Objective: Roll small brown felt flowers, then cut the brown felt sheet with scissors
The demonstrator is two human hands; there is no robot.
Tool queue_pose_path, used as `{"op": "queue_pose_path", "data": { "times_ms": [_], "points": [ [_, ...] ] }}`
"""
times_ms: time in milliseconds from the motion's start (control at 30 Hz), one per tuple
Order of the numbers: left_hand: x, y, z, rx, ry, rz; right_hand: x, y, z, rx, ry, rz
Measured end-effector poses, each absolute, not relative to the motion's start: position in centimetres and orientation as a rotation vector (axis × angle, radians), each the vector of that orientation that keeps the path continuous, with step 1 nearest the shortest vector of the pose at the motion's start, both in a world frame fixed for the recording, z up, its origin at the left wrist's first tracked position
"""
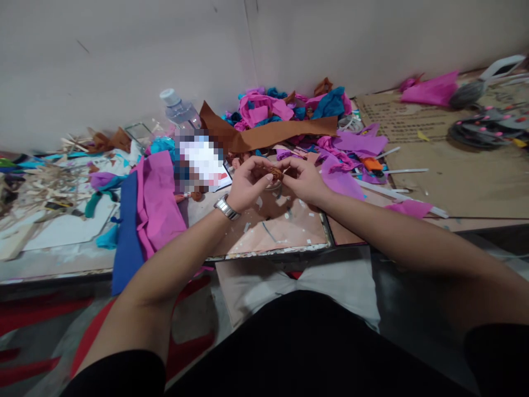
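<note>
Between my two hands is a small rolled, ruffled piece of brown crepe paper [275, 175]. My left hand [249, 184], with a metal watch on its wrist, pinches one side of it with thumb and finger. From the right, my right hand [303, 179] grips the other side with its fingertips. Both hands hover just above the table's front part. Beyond them lies a long brown crepe paper strip [285, 134]. A phone [206, 160] with a blurred-out screen rests left of my left hand.
Pink crepe paper [159, 198] and a blue sheet [129, 231] hang over the front edge at left. A clear bottle [179, 113] stands near the wall. Crumpled coloured paper [268, 107] is heaped at the back. Cardboard [433, 182] covers the right side; thin wooden sticks [45, 190] lie far left.
</note>
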State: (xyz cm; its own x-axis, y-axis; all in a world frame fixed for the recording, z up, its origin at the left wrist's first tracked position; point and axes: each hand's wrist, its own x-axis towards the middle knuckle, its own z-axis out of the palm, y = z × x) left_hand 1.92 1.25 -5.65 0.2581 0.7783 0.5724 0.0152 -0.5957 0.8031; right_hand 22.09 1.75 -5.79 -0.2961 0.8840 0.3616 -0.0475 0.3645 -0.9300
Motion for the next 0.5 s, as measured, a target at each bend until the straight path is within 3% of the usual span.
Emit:
{"op": "queue_pose_path", "data": {
  "times_ms": [500],
  "points": [
    [2.4,0.2,-5.0,1.894,0.851,1.489,22.6,1.2,-5.4,-0.768,-1.719,0.988]
  ]
}}
